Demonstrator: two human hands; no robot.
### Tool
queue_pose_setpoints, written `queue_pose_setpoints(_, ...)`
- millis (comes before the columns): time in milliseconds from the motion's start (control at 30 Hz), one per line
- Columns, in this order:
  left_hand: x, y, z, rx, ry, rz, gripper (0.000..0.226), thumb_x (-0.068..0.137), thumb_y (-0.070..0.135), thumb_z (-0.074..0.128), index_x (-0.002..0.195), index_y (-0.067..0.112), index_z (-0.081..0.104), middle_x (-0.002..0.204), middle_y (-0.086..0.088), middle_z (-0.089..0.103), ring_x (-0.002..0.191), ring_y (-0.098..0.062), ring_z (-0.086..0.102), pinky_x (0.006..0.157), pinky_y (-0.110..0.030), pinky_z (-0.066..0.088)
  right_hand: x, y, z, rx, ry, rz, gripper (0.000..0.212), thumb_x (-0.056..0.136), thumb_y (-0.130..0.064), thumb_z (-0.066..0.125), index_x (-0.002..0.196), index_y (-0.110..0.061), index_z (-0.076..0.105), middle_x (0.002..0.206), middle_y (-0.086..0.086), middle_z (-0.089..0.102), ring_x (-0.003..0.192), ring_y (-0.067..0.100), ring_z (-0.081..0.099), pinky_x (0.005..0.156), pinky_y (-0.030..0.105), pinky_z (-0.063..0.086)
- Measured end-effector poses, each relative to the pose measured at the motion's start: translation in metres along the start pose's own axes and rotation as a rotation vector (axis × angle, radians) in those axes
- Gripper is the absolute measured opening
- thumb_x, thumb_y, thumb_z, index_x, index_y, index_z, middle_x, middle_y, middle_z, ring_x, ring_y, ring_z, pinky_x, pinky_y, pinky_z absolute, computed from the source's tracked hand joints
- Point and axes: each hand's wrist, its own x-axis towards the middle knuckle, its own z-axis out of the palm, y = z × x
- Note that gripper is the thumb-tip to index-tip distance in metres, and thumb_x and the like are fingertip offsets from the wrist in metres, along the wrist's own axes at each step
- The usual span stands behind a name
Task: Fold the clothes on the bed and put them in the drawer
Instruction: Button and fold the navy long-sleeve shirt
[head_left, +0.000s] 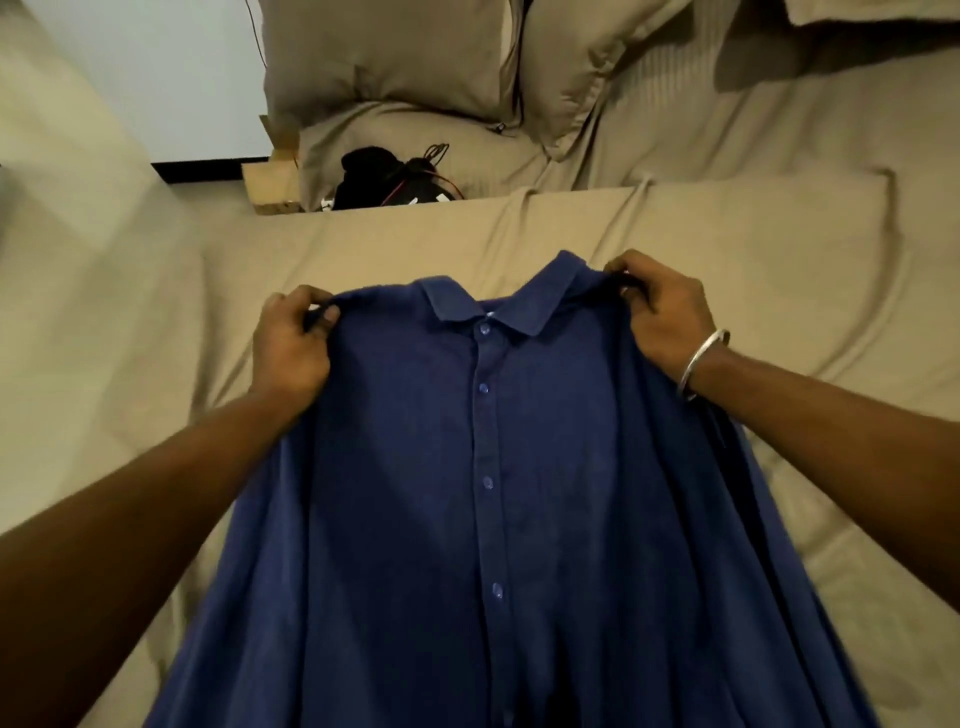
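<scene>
While held by hands (291, 348): shirt (493, 493)

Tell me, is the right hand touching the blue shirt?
Touching: the head view shows the right hand pinching the blue shirt at its shoulder.

tan pillows (384, 57) at headboard; black bag (387, 179) with red cord beside cardboard box (272, 182).
</scene>
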Motion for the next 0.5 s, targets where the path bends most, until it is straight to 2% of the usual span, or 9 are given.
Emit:
queue_pose_setpoints(67, 0.023, 0.008, -0.002, 0.038, 0.049, 0.021, 0.018, 0.1, 0.02, 0.053, 0.11, 0.009, 0.064, 0.113, -0.02, 0.054, 0.099, -0.029, 0.055, 0.084, -0.03, 0.039, 0.022, -0.003, -0.003, -0.038, 0.001, -0.039, 0.031, 0.094, -0.004, 0.045, 0.109, -0.025, 0.062, 0.103, -0.004, 0.069, 0.1, 0.021, 0.064, 0.094, 0.042, 0.051)
queue_pose_setpoints(133, 0.04, 0.011, 0.001, 0.087, 0.027, 0.038, 0.02, 0.1, 0.023, 0.053, 0.114, 0.012, 0.063, 0.115, -0.02, 0.056, 0.104, -0.033, 0.055, 0.087, -0.033, 0.039, 0.039, 0.004, 0.0, -0.104, -0.012, -0.004, 0.027, 0.095, -0.01, 0.045, 0.109, -0.031, 0.057, 0.105, 0.0, 0.07, 0.097, 0.025, 0.064, 0.089, 0.044, 0.052)
queue_pose_setpoints(233, 0.036, -0.003, 0.021, 0.34, -0.136, -0.054, 0.027, 0.096, 0.03, 0.058, 0.123, 0.028, 0.057, 0.122, -0.01, 0.058, 0.115, -0.035, 0.052, 0.095, -0.047, 0.04, 0.036, 0.027, 0.017, -0.3, -0.195, 0.18, 0.037, 0.094, -0.011, 0.049, 0.128, -0.028, 0.048, 0.113, 0.014, 0.063, 0.102, 0.037, 0.059, 0.085, 0.044, 0.05)
queue_pose_setpoints(300, 0.016, -0.016, 0.036, 0.556, -0.265, -0.147, 0.045, 0.093, 0.027, 0.058, 0.136, 0.032, 0.046, 0.133, -0.007, 0.053, 0.124, -0.034, 0.047, 0.098, -0.055, 0.035, 0.011, 0.034, 0.03, -0.475, -0.288, 0.247, 0.056, 0.092, -0.017, 0.056, 0.143, -0.025, 0.036, 0.134, 0.017, 0.05, 0.118, 0.041, 0.052, 0.094, 0.051, 0.045)
queue_pose_setpoints(333, 0.003, -0.02, 0.042, 0.578, -0.26, -0.158, 0.051, 0.093, 0.024, 0.056, 0.141, 0.03, 0.041, 0.138, -0.007, 0.05, 0.126, -0.034, 0.045, 0.099, -0.056, 0.033, -0.005, 0.032, 0.036, -0.537, -0.263, 0.215, 0.06, 0.091, -0.023, 0.058, 0.146, -0.023, 0.033, 0.145, 0.016, 0.041, 0.128, 0.039, 0.045, 0.101, 0.056, 0.039)
queue_pose_setpoints(400, -0.023, -0.021, 0.047, 0.507, -0.149, -0.061, 0.048, 0.095, 0.019, 0.051, 0.143, 0.022, 0.042, 0.141, -0.008, 0.049, 0.128, -0.033, 0.045, 0.1, -0.055, 0.034, -0.042, 0.021, 0.044, -0.564, -0.205, 0.065, 0.064, 0.092, -0.036, 0.057, 0.149, -0.021, 0.033, 0.158, 0.01, 0.027, 0.143, 0.031, 0.031, 0.11, 0.065, 0.021)
queue_pose_setpoints(433, -0.037, -0.021, 0.049, 0.452, -0.1, 0.036, 0.045, 0.097, 0.019, 0.049, 0.142, 0.018, 0.044, 0.141, -0.008, 0.051, 0.129, -0.032, 0.046, 0.101, -0.054, 0.035, -0.06, 0.015, 0.049, -0.558, -0.216, 0.009, 0.066, 0.093, -0.046, 0.052, 0.151, -0.023, 0.03, 0.162, 0.007, 0.02, 0.148, 0.027, 0.022, 0.113, 0.065, 0.013)
queue_pose_setpoints(500, -0.064, -0.025, 0.052, 0.418, -0.15, 0.21, 0.045, 0.101, 0.029, 0.042, 0.145, 0.019, 0.043, 0.149, -0.004, 0.047, 0.139, -0.028, 0.04, 0.108, -0.052, 0.035, -0.095, 0.014, 0.054, -0.562, -0.329, 0.027, 0.075, 0.091, -0.067, 0.034, 0.155, -0.034, 0.016, 0.166, -0.002, 0.002, 0.152, 0.019, 0.003, 0.116, 0.059, -0.002)
